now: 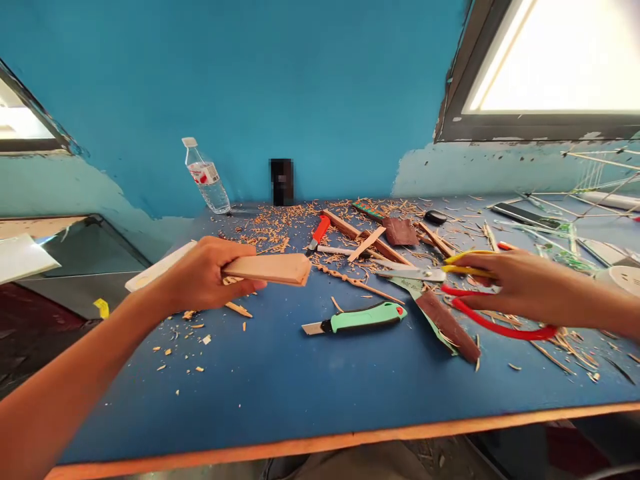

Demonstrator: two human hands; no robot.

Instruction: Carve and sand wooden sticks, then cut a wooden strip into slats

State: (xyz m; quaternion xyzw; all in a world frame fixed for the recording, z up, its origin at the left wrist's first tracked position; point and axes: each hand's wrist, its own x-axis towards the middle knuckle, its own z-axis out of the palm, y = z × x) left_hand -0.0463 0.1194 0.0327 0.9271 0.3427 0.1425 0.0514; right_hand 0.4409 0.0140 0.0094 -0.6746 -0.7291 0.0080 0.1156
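My left hand (207, 270) is closed round a flat piece of wood (273, 268), whose free end points right above the table. On the right, my right hand (520, 283) grips a pair of scissors (417, 273) by its yellow and red handles, blades pointing left. Below the blades lies a folded strip of brown sandpaper (447, 323). A green utility knife (367, 318) rests between the hands with its blade out to the left. Behind it is a thin carved wooden stick (360, 285). A red-handled cutter (320, 232) lies farther back.
Wood shavings cover the back of the blue table (280, 393). A plastic water bottle (207, 179) stands by the wall at the back left. Wooden strips (370, 241), another sandpaper piece (400, 232) and a black mouse-like object (435, 217) lie behind. A thin stick frame (595, 177) stands far right.
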